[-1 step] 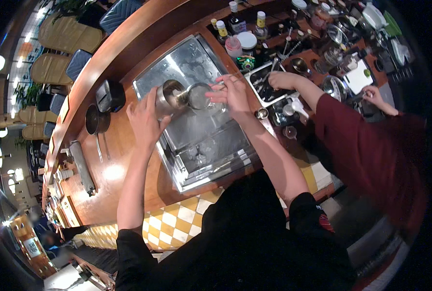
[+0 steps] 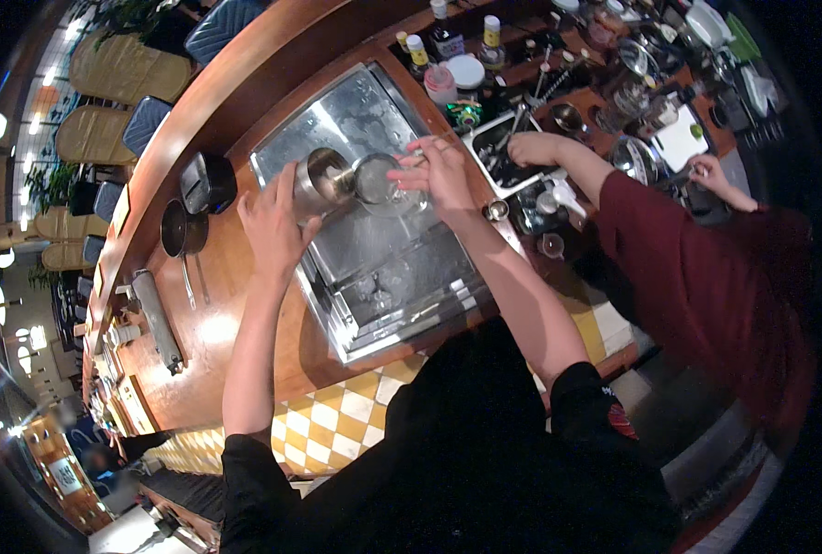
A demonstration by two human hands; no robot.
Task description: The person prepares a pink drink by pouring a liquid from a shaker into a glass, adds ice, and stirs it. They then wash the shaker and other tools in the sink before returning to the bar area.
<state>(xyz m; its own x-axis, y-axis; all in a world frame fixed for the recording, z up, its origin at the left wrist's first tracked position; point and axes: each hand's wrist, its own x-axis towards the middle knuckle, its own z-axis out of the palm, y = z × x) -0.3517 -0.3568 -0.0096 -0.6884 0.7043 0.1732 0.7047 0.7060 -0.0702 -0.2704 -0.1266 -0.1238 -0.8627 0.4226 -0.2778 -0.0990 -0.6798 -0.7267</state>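
My left hand (image 2: 274, 220) is wrapped round a shiny metal shaker tin (image 2: 315, 196), tilted with its mouth toward the right. Close against that mouth is a small round mesh strainer (image 2: 371, 179), held in my right hand (image 2: 441, 177) with the fingers pinched on its handle. Below the strainer, partly covered by it and my fingers, is what looks like a clear glass (image 2: 400, 205). All of this is above a metal basin (image 2: 356, 268) set into the wooden counter. Whether liquid is running from the tin cannot be made out.
A dark small pan (image 2: 182, 231) and a black box-shaped holder (image 2: 210, 182) stand on the counter at left, behind a long grey roll (image 2: 157, 319). At right, a co-worker's arm (image 2: 568, 166) reaches into a white-rimmed tray (image 2: 505, 189). Bottles (image 2: 491, 51) line the back.
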